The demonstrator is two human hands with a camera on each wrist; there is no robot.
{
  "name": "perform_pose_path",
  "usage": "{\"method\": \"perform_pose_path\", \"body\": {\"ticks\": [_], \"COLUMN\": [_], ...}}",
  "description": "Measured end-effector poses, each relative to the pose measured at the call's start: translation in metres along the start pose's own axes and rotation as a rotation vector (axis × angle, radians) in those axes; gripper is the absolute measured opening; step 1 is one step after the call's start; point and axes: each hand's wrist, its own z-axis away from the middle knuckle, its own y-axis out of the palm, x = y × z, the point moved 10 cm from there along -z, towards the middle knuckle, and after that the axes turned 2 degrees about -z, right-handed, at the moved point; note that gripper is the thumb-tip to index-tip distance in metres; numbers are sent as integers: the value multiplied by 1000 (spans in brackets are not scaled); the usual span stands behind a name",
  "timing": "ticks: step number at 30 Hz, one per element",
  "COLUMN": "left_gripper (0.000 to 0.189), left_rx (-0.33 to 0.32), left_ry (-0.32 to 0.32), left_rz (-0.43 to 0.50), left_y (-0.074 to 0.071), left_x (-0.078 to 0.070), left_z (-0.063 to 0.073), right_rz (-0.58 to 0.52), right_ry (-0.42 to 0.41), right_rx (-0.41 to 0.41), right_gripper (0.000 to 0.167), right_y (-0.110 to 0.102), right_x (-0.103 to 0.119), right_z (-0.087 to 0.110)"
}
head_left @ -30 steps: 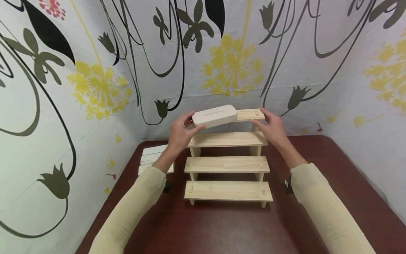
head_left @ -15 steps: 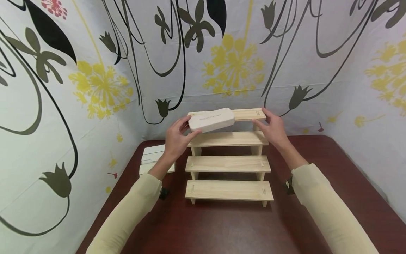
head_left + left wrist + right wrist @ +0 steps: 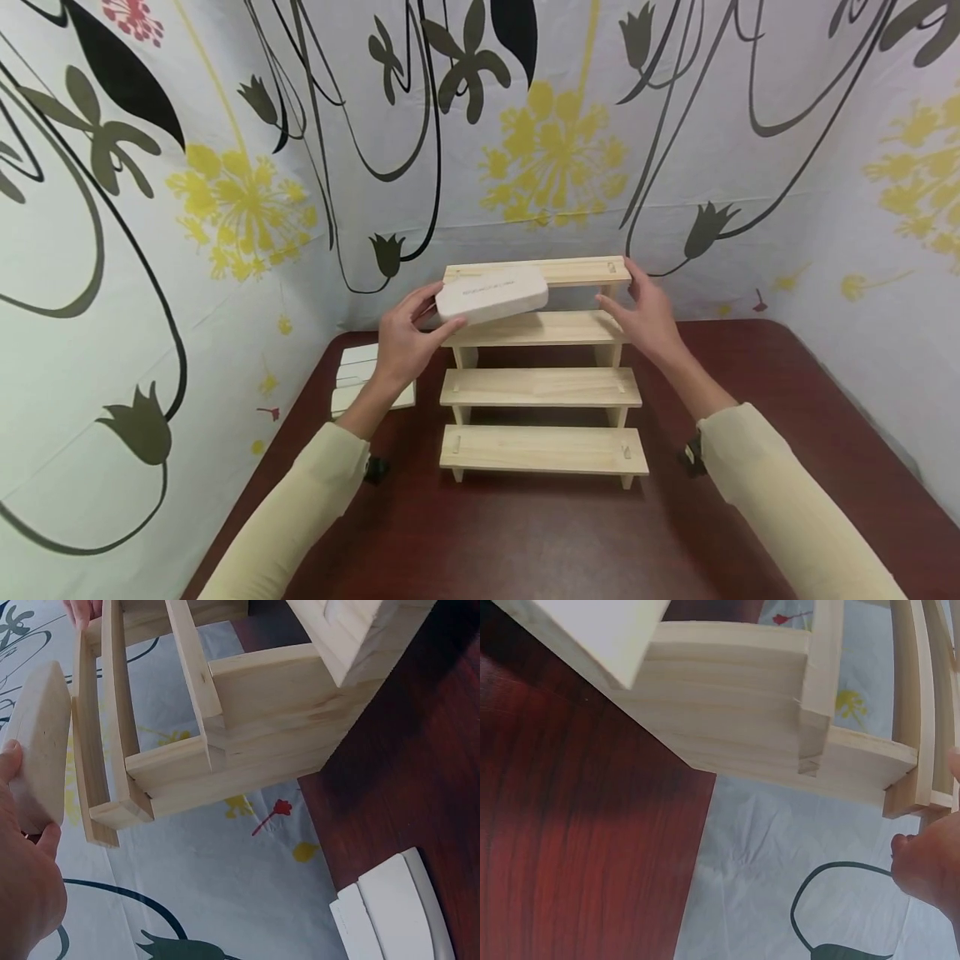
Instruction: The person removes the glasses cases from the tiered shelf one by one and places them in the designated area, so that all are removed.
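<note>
My left hand holds a white rounded case by its left end, thumb at the front and fingers behind. Faint lettering runs along its top. The case is tilted and overlaps the top board of a four-step wooden display rack; in the left wrist view the case stands just off that board. At the rack's upper right end my right hand grips, fingers at the top board's end and thumb lower by the upright. Only part of the right hand shows in its wrist view.
A stack of flat white pieces lies on the dark red table left of the rack, partly behind my left arm. Patterned cloth hangs close behind and on both sides. The rack's lower boards carry nothing.
The case has moved left and down toward me with my left hand, uncovering more of the top board. My right hand stays at the rack's end, its thumb slightly lower.
</note>
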Motion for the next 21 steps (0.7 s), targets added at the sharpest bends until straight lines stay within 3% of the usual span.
{"method": "perform_pose_path", "body": {"ticks": [5,13,21], "left_gripper": [64,59,59], "left_rx": [1,12,18], "left_ry": [-2,-17,-20], "left_rz": [-22,-55,-66], "left_y": [-5,-18,-28], "left_x": [-4,-32,-30], "left_z": [8,24,36], "right_rz": [-42,-111,-28], "right_ry": [-31,-33,31], "right_rx": [1,36,82], "right_gripper": [91,89,91], "right_y": [3,8,10], "right_x": [1,-5,-22], "right_z": [10,25,41]}}
